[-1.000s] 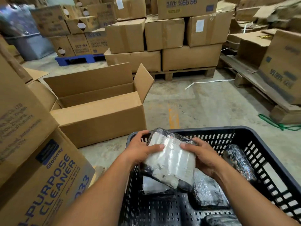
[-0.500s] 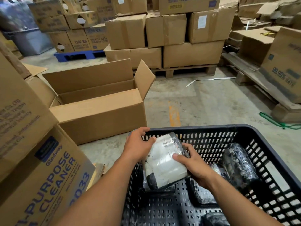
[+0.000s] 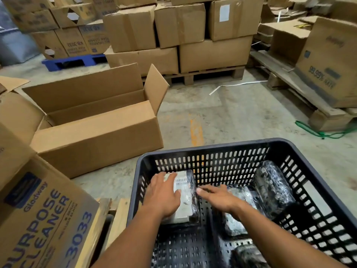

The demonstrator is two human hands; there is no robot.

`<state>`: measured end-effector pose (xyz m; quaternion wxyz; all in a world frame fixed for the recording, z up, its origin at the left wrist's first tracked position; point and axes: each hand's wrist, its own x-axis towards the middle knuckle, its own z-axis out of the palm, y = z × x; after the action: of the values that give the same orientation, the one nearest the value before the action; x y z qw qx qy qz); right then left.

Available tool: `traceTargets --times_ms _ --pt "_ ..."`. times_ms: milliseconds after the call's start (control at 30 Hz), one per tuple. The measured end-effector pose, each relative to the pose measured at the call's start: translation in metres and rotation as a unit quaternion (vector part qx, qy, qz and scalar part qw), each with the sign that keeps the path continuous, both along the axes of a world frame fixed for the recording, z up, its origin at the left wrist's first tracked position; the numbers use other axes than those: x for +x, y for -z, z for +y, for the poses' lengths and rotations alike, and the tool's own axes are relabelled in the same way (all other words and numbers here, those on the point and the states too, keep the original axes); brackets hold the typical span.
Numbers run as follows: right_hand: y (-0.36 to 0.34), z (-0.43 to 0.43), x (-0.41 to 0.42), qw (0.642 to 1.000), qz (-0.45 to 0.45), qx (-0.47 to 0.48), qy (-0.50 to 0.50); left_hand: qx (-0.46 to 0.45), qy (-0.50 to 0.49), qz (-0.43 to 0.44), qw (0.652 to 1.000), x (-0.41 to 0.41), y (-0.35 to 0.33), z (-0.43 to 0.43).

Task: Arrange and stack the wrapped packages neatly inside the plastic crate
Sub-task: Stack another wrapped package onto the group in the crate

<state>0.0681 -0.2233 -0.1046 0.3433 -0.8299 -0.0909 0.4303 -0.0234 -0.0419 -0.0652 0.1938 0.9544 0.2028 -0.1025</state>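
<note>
A dark perforated plastic crate (image 3: 208, 145) fills the lower right. In its far left corner lies a white package in clear wrap with a barcode label (image 3: 185, 198). My left hand (image 3: 162, 196) rests flat on top of it, fingers spread. My right hand (image 3: 218, 196) hovers just right of it, fingers stretched out, touching its right edge at most. Under my right wrist lies a second wrapped package (image 3: 234, 223). A dark wrapped package (image 3: 272, 188) leans at the right wall, and a third dark one (image 3: 249, 255) shows at the bottom edge.
An open, empty-looking cardboard box (image 3: 96, 132) sits on the concrete floor to the left of the crate. A printed cleaner carton (image 3: 38, 219) stands close at my lower left. Stacked cartons on pallets (image 3: 179, 35) line the back and right. A green cord (image 3: 318, 132) lies on the floor.
The white package, held in both hands above the crate, has gone down into the crate's far left corner. My right hand has come off it and my left hand now lies flat on top.
</note>
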Motion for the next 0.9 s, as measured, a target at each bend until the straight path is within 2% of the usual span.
traceTargets --times_ms 133,267,367,467,733,900 --pt "0.013 -0.05 0.029 0.994 -0.095 -0.043 0.013 0.048 -0.017 0.013 0.999 -0.003 0.037 -0.019" --pt "0.044 -0.056 0.02 0.978 -0.15 -0.124 -0.08 0.112 -0.013 -0.017 0.993 -0.007 0.065 -0.022" --pt "0.073 -0.045 0.008 0.947 -0.185 -0.199 -0.17 0.122 -0.021 -0.04 0.991 -0.005 0.069 -0.022" --pt "0.089 -0.04 0.007 0.919 -0.218 -0.256 -0.205 0.122 -0.018 -0.043 0.991 -0.004 0.069 -0.022" --pt "0.091 -0.04 0.002 0.897 -0.245 -0.286 -0.233 0.126 -0.014 -0.024 0.992 -0.003 0.068 -0.02" --pt "0.068 -0.049 -0.004 0.858 -0.272 -0.306 -0.31 0.111 -0.009 -0.001 0.994 -0.002 0.065 -0.018"
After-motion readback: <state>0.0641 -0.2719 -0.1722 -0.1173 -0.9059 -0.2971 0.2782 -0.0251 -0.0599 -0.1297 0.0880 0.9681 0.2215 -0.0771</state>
